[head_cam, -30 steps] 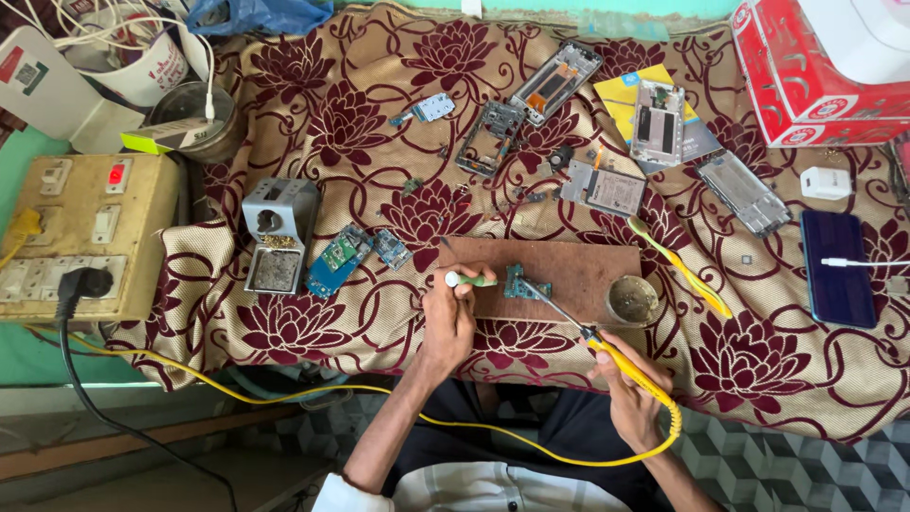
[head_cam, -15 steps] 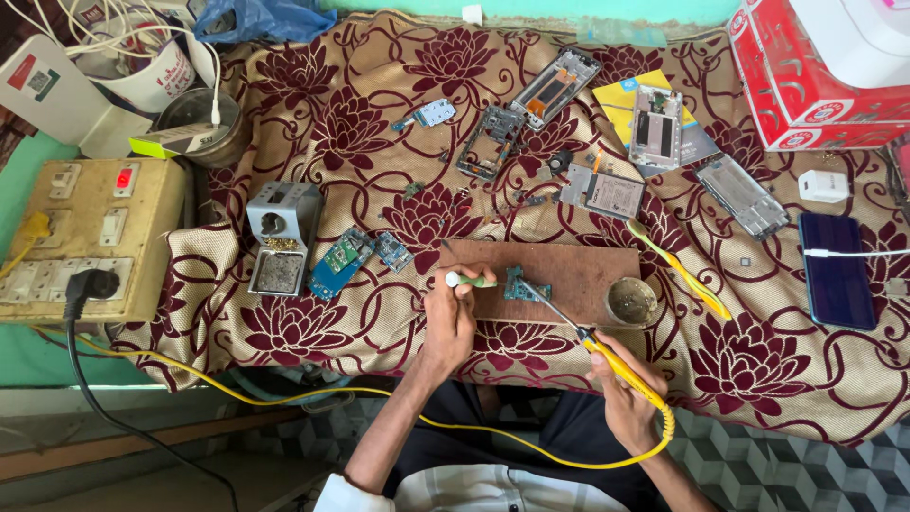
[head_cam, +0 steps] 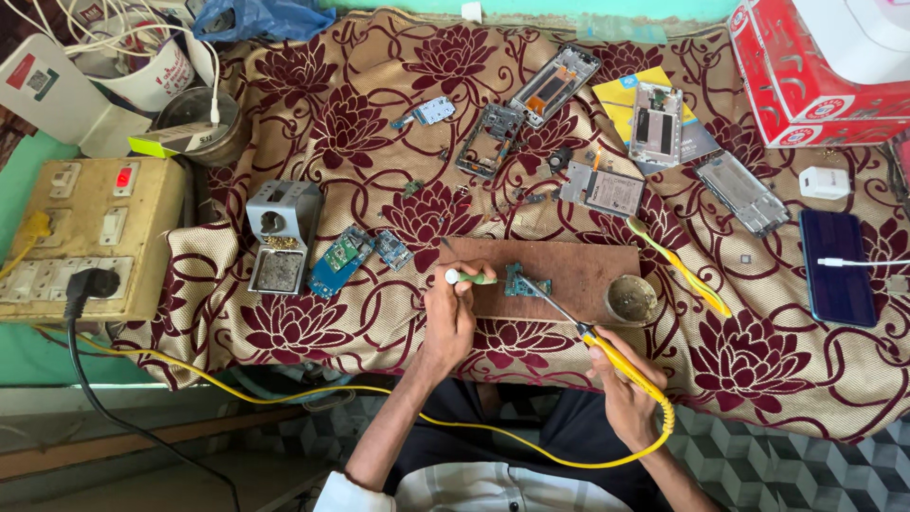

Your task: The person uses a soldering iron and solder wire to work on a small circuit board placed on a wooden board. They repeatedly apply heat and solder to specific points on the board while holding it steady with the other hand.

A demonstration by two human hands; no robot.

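The person's right hand [head_cam: 627,391] is closed around the yellow-handled soldering iron [head_cam: 616,358], its thin metal tip slanting up and left to touch the small teal circuit board [head_cam: 525,283]; that board lies on the brown wooden work board [head_cam: 569,268], near its front edge, with the round tin of flux or paste [head_cam: 632,299] just beside it to the right. The left hand [head_cam: 449,318] pinches a slim green-and-white tool [head_cam: 466,277] between fingers and thumb, its point laid towards the teal board's left side; whether it presses the board down cannot be told. The iron's yellow cord [head_cam: 284,398] loops under both arms to the beige switch-and-socket box [head_cam: 85,237] at the left. To do this well, the judgement is that the left hand should pin the board flat while the tip rests on one joint only; the right wrist should stay low and steady; the cord should hang slack so it cannot tug the tip sideways across neighbouring pads.
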